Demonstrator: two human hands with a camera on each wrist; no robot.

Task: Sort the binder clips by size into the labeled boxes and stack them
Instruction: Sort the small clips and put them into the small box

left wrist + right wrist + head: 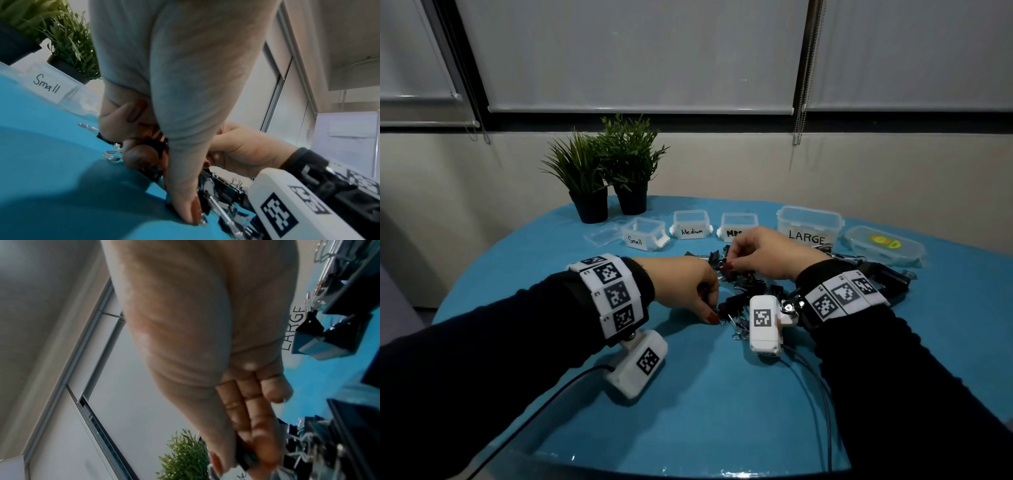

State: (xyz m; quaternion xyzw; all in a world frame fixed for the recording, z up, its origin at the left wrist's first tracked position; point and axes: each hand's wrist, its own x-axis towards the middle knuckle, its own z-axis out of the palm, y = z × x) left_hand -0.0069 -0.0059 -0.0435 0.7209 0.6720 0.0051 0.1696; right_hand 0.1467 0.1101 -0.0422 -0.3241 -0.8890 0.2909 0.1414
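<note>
A pile of black binder clips (743, 286) of mixed sizes lies mid-table. Behind it stand open clear boxes labelled Small (643, 236), Medium (691, 224), a second Medium (738, 222) and LARGE (808, 224). My left hand (714, 313) is at the pile's near left edge, thumb and curled fingers pinching a small black clip (203, 203); another clip (154, 146) sits inside its curled fingers. My right hand (730, 265) is over the pile's far side. In the right wrist view its thumb and fingers pinch a black clip (246, 457).
Two potted plants (613, 178) stand at the back left. A loose clear lid (602, 234) lies left of the Small box, and a closed oval container (883, 245) sits right of LARGE. Big clips (887, 274) lie behind my right wrist. Cables (822, 394) trail toward the near table edge.
</note>
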